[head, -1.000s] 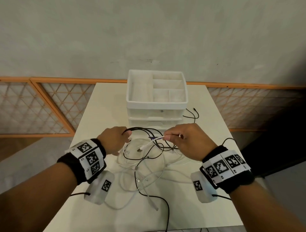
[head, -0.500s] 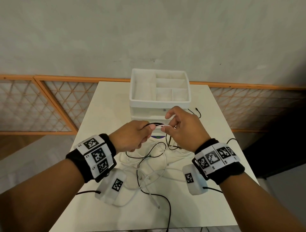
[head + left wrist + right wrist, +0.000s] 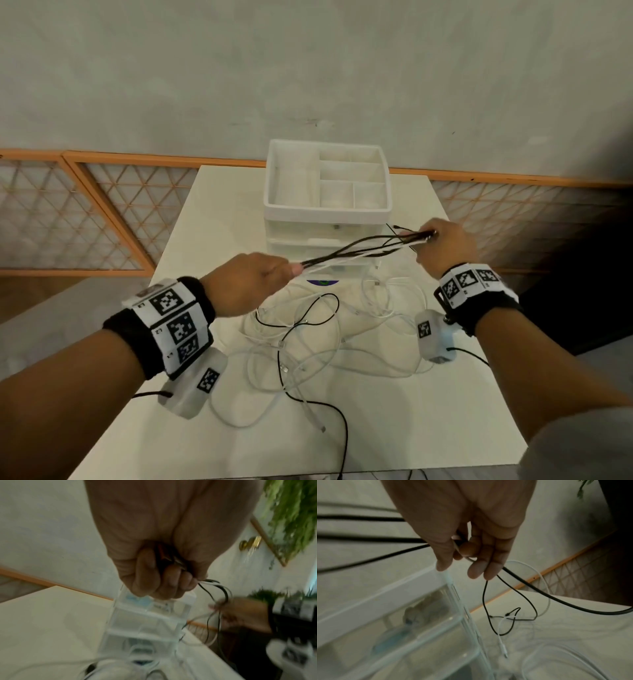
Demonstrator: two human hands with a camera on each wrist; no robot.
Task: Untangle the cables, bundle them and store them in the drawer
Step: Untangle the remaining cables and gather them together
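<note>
A bunch of black and white cable strands (image 3: 359,251) is stretched taut in the air between my hands, in front of the white drawer unit (image 3: 327,212). My left hand (image 3: 255,282) grips one end in a fist (image 3: 164,577). My right hand (image 3: 442,245) pinches the other end up near the unit's right side, fingers curled round the strands (image 3: 464,547). A loose tangle of white and black cables (image 3: 318,339) lies on the white table (image 3: 144,425) below. One black cable (image 3: 337,421) trails toward the front edge.
The drawer unit has an open divided tray on top (image 3: 352,185) and clear drawers below, all closed. More cable ends (image 3: 510,616) lie on the table right of the unit. An orange-framed lattice panel (image 3: 85,212) runs behind the table.
My hands, close together in front of the drawers half a second ago, have pulled apart. The right went up and right, stretching the strands out straight between them.
</note>
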